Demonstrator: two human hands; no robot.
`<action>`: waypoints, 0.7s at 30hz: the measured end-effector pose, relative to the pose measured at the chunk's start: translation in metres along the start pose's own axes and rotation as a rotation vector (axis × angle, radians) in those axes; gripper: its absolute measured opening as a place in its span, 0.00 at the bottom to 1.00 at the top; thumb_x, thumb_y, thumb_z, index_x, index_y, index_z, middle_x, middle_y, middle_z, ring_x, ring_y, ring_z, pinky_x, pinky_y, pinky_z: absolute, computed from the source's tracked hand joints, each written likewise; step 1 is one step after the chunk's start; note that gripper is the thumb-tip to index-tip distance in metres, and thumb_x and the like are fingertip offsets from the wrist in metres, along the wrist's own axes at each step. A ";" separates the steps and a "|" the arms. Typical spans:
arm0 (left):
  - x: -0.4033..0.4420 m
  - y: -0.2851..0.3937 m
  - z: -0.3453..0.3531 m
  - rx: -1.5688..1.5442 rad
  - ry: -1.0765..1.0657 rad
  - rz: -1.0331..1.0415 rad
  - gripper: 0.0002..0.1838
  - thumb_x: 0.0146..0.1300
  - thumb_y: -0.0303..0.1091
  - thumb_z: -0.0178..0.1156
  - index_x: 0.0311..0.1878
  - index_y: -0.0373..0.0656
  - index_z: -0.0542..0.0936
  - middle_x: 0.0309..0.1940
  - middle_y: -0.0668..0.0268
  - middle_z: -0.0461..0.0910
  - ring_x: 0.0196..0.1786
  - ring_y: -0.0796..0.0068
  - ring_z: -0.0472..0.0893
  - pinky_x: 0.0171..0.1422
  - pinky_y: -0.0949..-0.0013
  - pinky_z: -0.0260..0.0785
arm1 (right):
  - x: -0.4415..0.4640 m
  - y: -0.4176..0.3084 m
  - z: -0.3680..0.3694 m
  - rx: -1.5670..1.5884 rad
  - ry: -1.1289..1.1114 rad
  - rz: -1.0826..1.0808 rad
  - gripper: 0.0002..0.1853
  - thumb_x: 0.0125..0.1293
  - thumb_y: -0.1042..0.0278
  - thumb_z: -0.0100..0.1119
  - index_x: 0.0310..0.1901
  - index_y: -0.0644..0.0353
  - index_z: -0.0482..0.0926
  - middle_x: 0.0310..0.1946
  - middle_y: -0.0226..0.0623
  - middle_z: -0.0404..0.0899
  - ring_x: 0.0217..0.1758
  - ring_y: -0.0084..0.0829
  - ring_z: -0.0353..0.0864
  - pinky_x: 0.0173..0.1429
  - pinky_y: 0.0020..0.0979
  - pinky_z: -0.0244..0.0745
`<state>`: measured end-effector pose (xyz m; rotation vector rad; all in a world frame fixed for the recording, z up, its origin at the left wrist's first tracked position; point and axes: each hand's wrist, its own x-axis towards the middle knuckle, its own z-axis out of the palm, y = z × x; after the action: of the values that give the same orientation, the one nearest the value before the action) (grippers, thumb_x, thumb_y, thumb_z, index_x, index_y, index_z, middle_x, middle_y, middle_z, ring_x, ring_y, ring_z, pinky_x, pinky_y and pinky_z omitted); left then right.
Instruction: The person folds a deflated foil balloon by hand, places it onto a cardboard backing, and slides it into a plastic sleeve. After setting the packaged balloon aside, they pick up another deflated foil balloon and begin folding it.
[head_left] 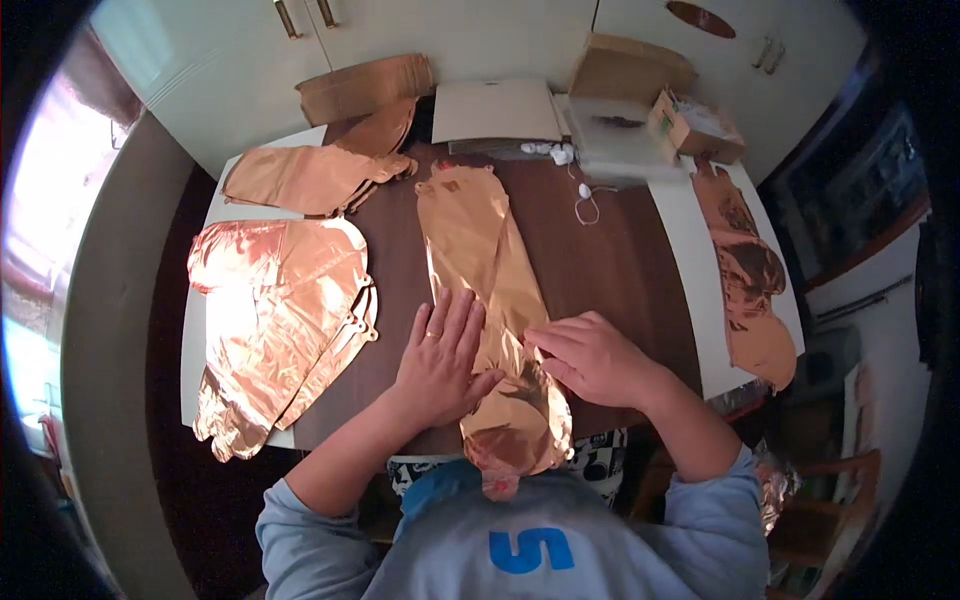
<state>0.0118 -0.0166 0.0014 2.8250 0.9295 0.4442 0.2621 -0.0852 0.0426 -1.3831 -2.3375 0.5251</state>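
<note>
A flat, copper-coloured foil balloon (475, 240) lies lengthwise on the brown table in front of me, its near end hanging over the edge against my shirt. My left hand (442, 350) rests on its left side, palm down with fingers stretched out and a ring on one of them. At the balloon's right edge, my right hand (590, 360) has its fingers bent together on the foil; the exact grip is partly hidden. Creases and a shiny fold show between the two hands.
Stacked flat foil balloons (285, 310) lie on the left, with more foil pieces (295, 178) behind them. Another foil balloon (735, 250) is at the far right. Cardboard (365, 90), a white box (495, 110), a small open box (700, 125) and white string (587, 205) sit at the back.
</note>
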 end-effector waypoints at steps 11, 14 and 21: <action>0.002 -0.002 -0.002 0.010 -0.019 0.017 0.44 0.67 0.61 0.51 0.72 0.28 0.61 0.73 0.38 0.58 0.74 0.35 0.58 0.76 0.37 0.47 | 0.162 0.147 -0.069 -0.064 0.395 0.233 0.16 0.65 0.59 0.63 0.49 0.60 0.83 0.51 0.46 0.83 0.55 0.47 0.81 0.60 0.41 0.76; 0.003 -0.001 -0.005 -0.025 -0.037 -0.008 0.44 0.67 0.60 0.52 0.71 0.28 0.62 0.73 0.38 0.58 0.74 0.35 0.58 0.76 0.37 0.48 | 0.201 0.190 -0.072 -0.302 0.547 0.138 0.18 0.63 0.56 0.65 0.50 0.58 0.84 0.52 0.46 0.82 0.56 0.47 0.80 0.61 0.44 0.74; 0.002 -0.004 -0.003 -0.077 -0.015 -0.007 0.45 0.65 0.61 0.55 0.72 0.30 0.61 0.74 0.40 0.57 0.75 0.35 0.58 0.76 0.36 0.48 | 0.230 0.195 -0.096 -0.454 0.001 0.246 0.21 0.64 0.54 0.62 0.55 0.55 0.82 0.49 0.46 0.83 0.54 0.49 0.80 0.59 0.45 0.75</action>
<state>0.0105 -0.0117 0.0035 2.7520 0.8989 0.4469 0.3523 0.2177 0.0586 -1.8846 -2.3922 0.0503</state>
